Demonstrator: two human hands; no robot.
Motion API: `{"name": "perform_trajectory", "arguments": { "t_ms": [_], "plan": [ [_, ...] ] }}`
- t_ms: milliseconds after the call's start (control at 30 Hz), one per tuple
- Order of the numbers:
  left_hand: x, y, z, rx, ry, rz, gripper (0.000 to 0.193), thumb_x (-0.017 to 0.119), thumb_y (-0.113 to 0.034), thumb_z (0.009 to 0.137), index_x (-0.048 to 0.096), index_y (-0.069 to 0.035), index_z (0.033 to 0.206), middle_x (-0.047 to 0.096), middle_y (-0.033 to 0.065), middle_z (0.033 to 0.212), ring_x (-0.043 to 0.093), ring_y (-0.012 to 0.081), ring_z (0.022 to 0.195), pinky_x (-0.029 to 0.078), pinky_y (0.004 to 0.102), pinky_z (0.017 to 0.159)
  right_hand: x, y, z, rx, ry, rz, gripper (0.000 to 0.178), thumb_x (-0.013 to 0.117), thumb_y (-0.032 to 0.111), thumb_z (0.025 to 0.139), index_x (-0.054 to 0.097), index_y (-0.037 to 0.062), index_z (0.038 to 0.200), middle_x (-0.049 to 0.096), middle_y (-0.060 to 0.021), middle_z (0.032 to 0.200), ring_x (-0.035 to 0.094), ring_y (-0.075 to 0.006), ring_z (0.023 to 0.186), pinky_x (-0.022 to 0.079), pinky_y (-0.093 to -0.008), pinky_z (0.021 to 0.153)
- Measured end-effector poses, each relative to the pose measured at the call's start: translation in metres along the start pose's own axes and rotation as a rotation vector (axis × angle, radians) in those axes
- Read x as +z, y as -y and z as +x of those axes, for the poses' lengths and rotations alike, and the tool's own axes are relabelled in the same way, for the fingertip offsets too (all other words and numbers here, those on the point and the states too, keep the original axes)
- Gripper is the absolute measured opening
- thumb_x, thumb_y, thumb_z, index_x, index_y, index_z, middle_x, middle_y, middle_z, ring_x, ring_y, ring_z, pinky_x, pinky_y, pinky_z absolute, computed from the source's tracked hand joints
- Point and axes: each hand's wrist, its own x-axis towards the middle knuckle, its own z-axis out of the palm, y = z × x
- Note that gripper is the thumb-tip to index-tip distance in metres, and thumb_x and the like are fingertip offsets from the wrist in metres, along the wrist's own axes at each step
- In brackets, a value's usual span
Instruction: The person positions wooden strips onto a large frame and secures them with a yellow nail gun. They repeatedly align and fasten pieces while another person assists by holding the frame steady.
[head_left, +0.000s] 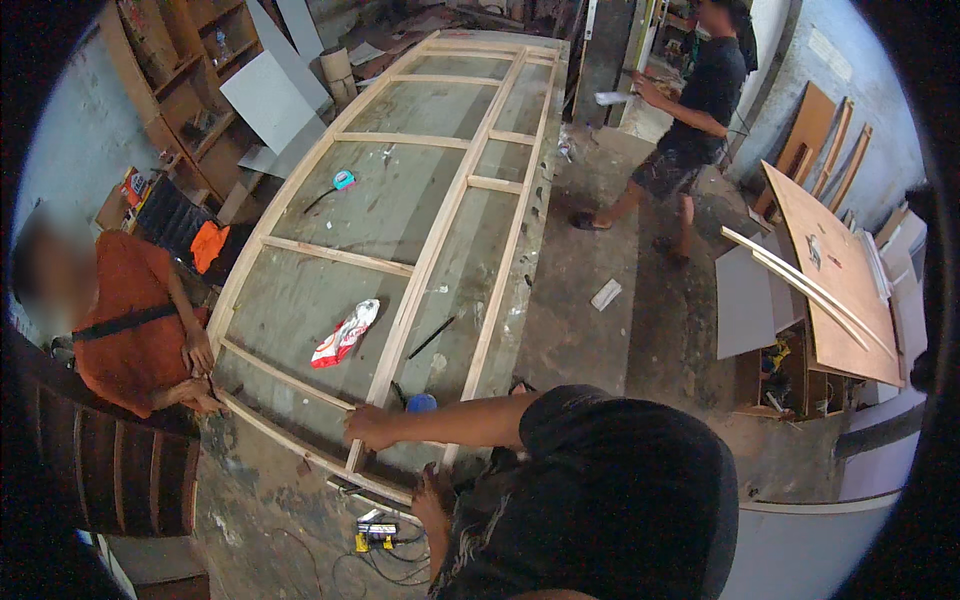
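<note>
A large light-wood frame (pixel 440 255) of long battens and cross slats lies over a grey-green panel (pixel 330 275). My right hand (pixel 372 427) reaches across to the left and is closed round a long batten near the frame's near end. Lower down, my left hand (pixel 430 497) is closed at the near end rail, its fingertips partly hidden. Close to my right hand sits a blue round object (pixel 422 403). Farther up the panel lie a thin black stick (pixel 432 338), a crumpled red-and-white bag (pixel 345 333) and a turquoise tape measure (pixel 343 180).
At the left a person in orange-brown (pixel 125 320) crouches with hands by the frame's corner. Another person in dark clothes (pixel 705 95) walks at the far right. A yellow-and-black power tool (pixel 375 532) with cables lies on the floor. Boards (pixel 830 280) lean at the right.
</note>
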Motion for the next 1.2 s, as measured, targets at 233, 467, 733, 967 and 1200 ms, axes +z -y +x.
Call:
{"name": "perform_trajectory", "arguments": {
  "t_ms": [233,467,733,967,1200],
  "plan": [
    [-0.006,-0.016,-0.002,-0.052,-0.026,-0.048,0.043,0.069,-0.021,0.085,0.056,-0.012,0.125,0.066,0.0179,0.104,0.062,0.0411,0.093,0.052,0.0528,0.073,-0.018,0.005,-0.015,-0.155,-0.089,0.026,0.050,0.080,0.022,0.068,0.062,0.0104,0.113,0.058,-0.0129,0.113,0.052,-0.0348,0.118,0.038,-0.0522,0.103],
    [-0.040,-0.035,0.002,0.042,-0.065,-0.368,0.064,0.077,-0.019,0.076,0.050,-0.006,0.133,0.058,0.0208,0.120,0.054,0.0423,0.110,0.045,0.0521,0.092,-0.120,-0.089,-0.063,-0.003,-0.208,-0.077,0.079,0.081,0.036,0.072,0.049,0.0074,0.138,0.055,-0.0157,0.128,0.045,-0.0367,0.130,0.030,-0.0516,0.111],
    [-0.084,-0.061,0.160,0.098,-0.424,-0.138,0.072,0.076,-0.017,0.077,0.042,0.001,0.137,0.049,0.0247,0.133,0.046,0.0442,0.123,0.038,0.0527,0.104,-0.238,-0.261,-0.118,0.423,-0.051,-0.521,0.079,0.077,0.033,0.080,0.042,0.0063,0.145,0.045,-0.0178,0.144,0.034,-0.0357,0.141,0.023,-0.0510,0.117],
    [-0.035,-0.053,0.264,-0.104,-0.070,0.050,0.056,0.071,-0.027,0.085,0.050,-0.001,0.130,0.056,0.0221,0.129,0.050,0.0395,0.124,0.040,0.0514,0.104,-0.254,-0.352,-0.111,0.251,0.224,-0.526,0.069,0.072,0.049,0.080,0.053,0.0089,0.133,0.055,-0.0140,0.128,0.046,-0.0337,0.129,0.032,-0.0510,0.111],
    [-0.009,-0.041,0.262,-0.087,-0.156,0.198,0.049,0.070,-0.032,0.086,0.053,-0.003,0.122,0.059,0.0190,0.119,0.055,0.0401,0.116,0.048,0.0511,0.092,-0.259,-0.361,-0.131,-0.044,0.016,-0.449,0.050,0.069,0.045,0.084,0.053,0.0058,0.110,0.056,-0.0122,0.108,0.053,-0.0293,0.111,0.038,-0.0460,0.091]
  ]
}}
